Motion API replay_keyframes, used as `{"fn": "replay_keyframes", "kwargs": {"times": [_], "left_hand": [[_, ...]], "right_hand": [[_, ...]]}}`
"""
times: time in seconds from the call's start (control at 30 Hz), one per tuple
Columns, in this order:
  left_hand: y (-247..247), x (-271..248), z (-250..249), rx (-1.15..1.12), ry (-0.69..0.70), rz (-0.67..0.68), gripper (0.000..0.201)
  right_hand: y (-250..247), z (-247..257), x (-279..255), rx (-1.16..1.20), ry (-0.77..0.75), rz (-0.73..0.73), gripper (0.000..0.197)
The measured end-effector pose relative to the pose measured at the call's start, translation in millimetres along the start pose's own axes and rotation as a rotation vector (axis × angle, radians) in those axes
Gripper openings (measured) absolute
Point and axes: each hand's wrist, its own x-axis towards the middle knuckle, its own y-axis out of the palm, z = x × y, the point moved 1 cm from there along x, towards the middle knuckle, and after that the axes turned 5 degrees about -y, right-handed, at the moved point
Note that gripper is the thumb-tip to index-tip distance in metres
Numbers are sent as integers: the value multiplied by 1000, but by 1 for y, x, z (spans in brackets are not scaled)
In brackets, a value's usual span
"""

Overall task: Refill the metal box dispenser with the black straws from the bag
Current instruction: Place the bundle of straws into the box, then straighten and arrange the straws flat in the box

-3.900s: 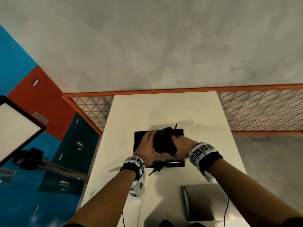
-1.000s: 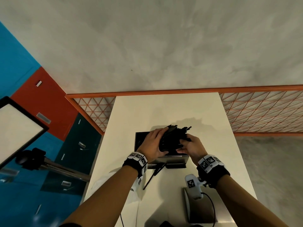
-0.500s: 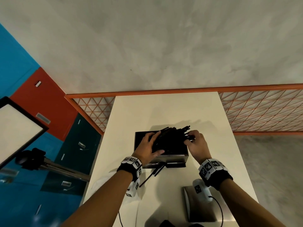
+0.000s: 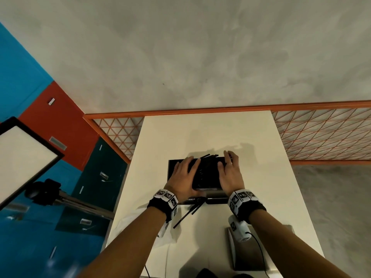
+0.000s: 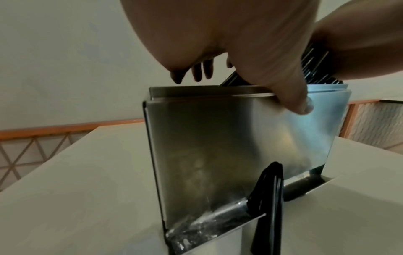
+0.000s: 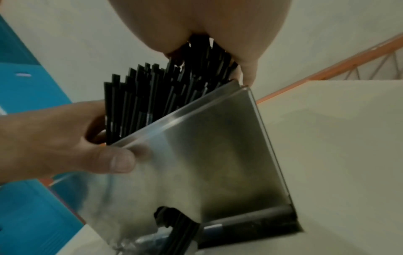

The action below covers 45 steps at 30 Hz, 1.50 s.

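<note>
At the desk's [image 4: 261, 141] centre, the metal box [image 4: 171, 169] holds black straws [image 4: 204, 171]; left hand [image 4: 183, 177] at nine o'clock, right hand [image 4: 229, 175] at three, fingers flat, pressing straws down.

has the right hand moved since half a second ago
Yes. The right hand has slid in from the right end of the metal box and now lies flat over the black straws, fingers straight, pressing them down into it.
</note>
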Motion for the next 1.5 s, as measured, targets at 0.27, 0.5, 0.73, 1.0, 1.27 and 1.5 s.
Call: {"fn": "replay_keyframes", "kwargs": {"times": [0.27, 0.5, 0.73, 1.0, 1.27, 1.5], "left_hand": [[-1, 6, -4, 131, -99, 171, 135], [-15, 23, -5, 126, -133, 273, 135], [-15, 26, 0, 69, -163, 289, 129], [-17, 28, 2, 14, -166, 267, 128], [-12, 27, 5, 8, -168, 265, 130], [-9, 26, 6, -19, -165, 257, 132]], "right_hand": [[-17, -7, 11, 7, -12, -130, 54], [-12, 2, 17, -234, -21, 83, 49], [-32, 44, -17, -73, -380, -220, 12], [48, -4, -82, 233, 621, 773, 22], [92, -29, -90, 689, 988, 478, 25], [106, -23, -80, 878, 1010, 333, 10]]}}
